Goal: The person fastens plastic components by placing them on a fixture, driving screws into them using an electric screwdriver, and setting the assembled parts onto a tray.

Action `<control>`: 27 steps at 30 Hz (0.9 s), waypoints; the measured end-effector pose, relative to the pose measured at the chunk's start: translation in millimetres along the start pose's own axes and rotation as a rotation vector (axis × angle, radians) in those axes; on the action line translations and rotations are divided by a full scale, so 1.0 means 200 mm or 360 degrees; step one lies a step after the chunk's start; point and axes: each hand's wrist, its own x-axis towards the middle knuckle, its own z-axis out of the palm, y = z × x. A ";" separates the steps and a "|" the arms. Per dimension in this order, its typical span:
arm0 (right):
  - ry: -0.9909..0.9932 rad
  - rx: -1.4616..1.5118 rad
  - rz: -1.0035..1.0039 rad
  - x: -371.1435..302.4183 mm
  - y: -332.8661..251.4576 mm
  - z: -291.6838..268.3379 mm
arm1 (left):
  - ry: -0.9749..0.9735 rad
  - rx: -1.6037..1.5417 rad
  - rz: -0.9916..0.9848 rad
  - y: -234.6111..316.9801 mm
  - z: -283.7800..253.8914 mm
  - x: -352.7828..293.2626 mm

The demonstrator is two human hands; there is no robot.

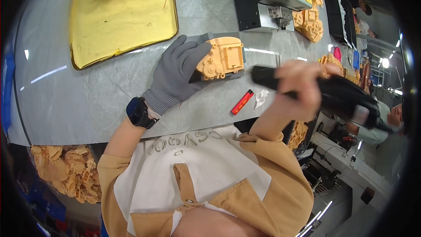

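Observation:
My left hand (175, 68), in a grey knitted glove, grips the left side of an orange moulded plastic part (229, 58). The part has a rectangular recess and small round bosses. Beneath it lies a dark grey block (237, 74), mostly covered by the part and the glove. My bare right hand (300, 85), smeared by motion, is wrapped round a black corded hand tool (346, 98) to the right of the part. The tool's blunt black end (263, 77) points left toward the part, with a gap between them. Its exact kind is not clear.
A red lighter (242, 102) and crumpled white tissue (261, 98) lie near the table edge. A yellow mat (123, 22) is at the far left, a black-and-silver machine (276, 0) at the back. More orange parts (68, 171) fill a container at lower left. Another person (381, 120) is at right.

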 end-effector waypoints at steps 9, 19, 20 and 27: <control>0.0316 -0.0609 -0.0307 0.54 0.25 -0.32 | -0.0030 -0.0046 -0.0003 0.00 0.01 0.00; -0.0066 0.0061 0.0024 0.09 0.01 -0.03 | -0.0022 -0.0050 -0.0017 0.01 0.00 0.01; -0.0154 0.0079 -0.0008 0.08 0.02 0.04 | 0.0019 -0.0051 -0.0029 0.01 -0.01 0.00; -0.0188 -0.0235 0.0160 0.13 0.09 0.21 | -0.0001 -0.0061 -0.0025 -0.01 0.01 0.00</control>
